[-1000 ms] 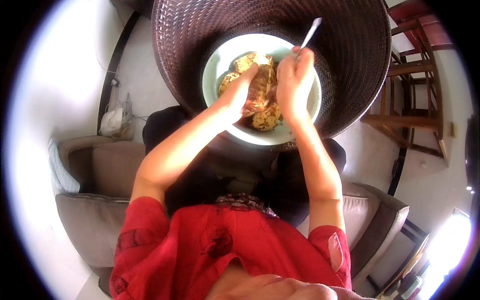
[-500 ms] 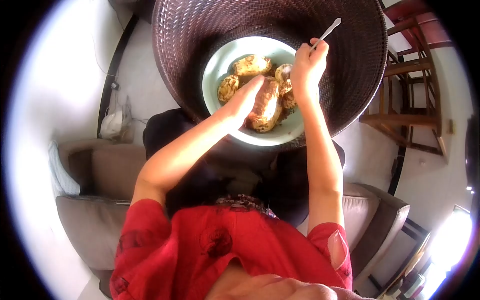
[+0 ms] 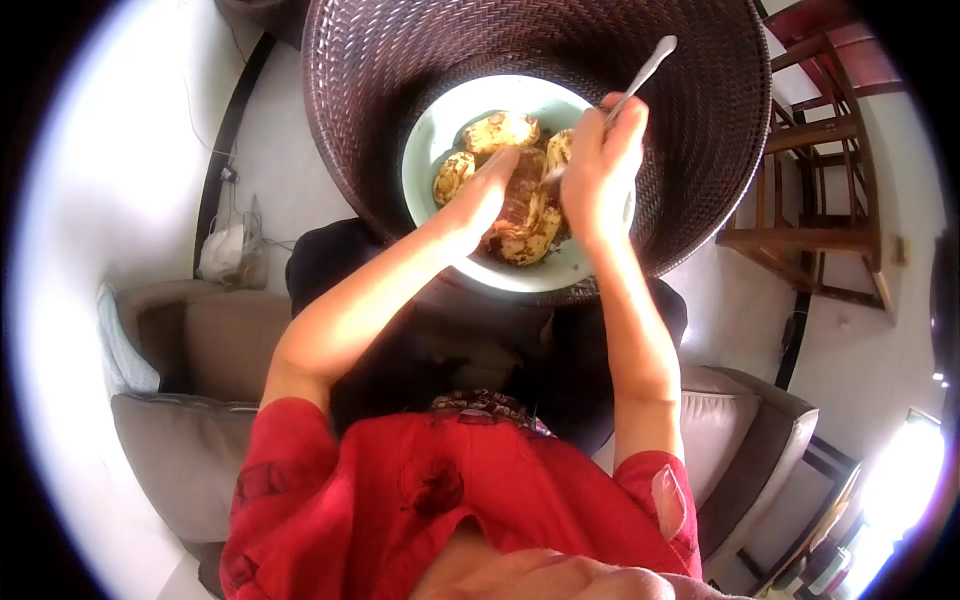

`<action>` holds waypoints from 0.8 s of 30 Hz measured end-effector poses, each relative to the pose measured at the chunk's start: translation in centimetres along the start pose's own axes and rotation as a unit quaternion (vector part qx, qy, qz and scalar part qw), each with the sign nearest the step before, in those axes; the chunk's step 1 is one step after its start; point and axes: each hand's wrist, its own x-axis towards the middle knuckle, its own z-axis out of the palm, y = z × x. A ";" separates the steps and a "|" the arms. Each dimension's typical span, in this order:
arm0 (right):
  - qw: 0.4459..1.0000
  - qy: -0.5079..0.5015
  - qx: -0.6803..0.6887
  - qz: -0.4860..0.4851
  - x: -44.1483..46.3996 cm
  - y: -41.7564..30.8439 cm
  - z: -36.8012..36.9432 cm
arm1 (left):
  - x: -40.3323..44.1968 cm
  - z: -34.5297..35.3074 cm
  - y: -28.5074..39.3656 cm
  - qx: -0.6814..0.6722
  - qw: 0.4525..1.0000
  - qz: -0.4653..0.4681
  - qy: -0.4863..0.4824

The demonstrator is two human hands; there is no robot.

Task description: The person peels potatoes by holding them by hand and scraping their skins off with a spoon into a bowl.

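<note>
My left hand (image 3: pixel 472 208) grips the near left side of a large, half-peeled root vegetable (image 3: pixel 528 210) with dark brown skin and pale yellow flesh. My right hand (image 3: pixel 602 175) is closed round a metal spoon (image 3: pixel 655 62), whose handle sticks up past the thumb. The spoon's lower end is mostly hidden by the hand, close to the vegetable's right side. Several other patchily peeled root vegetables, such as a pale one (image 3: pixel 503 130) at the back, lie in the light green bowl (image 3: pixel 414 165) beneath both hands.
A big dark woven basket (image 3: pixel 355 90) surrounds the bowl beyond my knees. A brown sofa (image 3: pixel 215 340) lies behind me. To the right stands a wooden chair (image 3: pixel 815 240). A white plastic bag (image 3: pixel 228 248) and cables sit on the floor at left.
My right hand has moved left and toward me, coming against the large vegetable with the spoon. The vegetable has turned a little, showing more brown skin. My left hand shifted slightly left.
</note>
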 end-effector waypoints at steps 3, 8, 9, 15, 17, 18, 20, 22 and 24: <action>0.987 0.000 -0.089 -0.131 -1.0 1.9 1.6 | -0.7 0.4 -0.3 0.136 0.989 0.058 0.010; 0.992 0.074 -0.072 -0.067 2.8 4.8 1.3 | 1.5 -0.9 -3.1 0.155 0.967 0.198 -0.031; 0.993 0.071 -0.071 -0.067 2.3 4.2 1.1 | 0.9 -1.1 -2.3 0.100 0.992 0.080 -0.006; 0.999 -0.030 -0.028 -0.019 -0.4 2.0 1.0 | 0.9 -0.9 -1.7 0.040 0.994 0.102 0.005; 0.997 0.060 -0.044 -0.034 1.8 3.5 0.6 | -0.3 -0.5 -1.2 0.079 0.995 0.054 0.021; 0.992 0.080 -0.059 -0.076 2.5 3.1 0.6 | 0.0 -0.2 -1.7 0.098 0.989 0.111 0.006; 0.998 0.044 -0.030 -0.046 1.5 2.5 0.3 | 0.6 -0.4 -2.1 0.075 0.986 0.146 -0.028; 0.999 -0.025 -0.027 0.037 -0.7 -0.6 0.2 | 0.2 0.2 -1.3 0.086 0.984 0.158 0.002; 0.996 -0.017 -0.061 -0.065 -0.6 2.0 0.9 | 0.5 -0.3 -1.2 0.087 0.990 0.107 0.013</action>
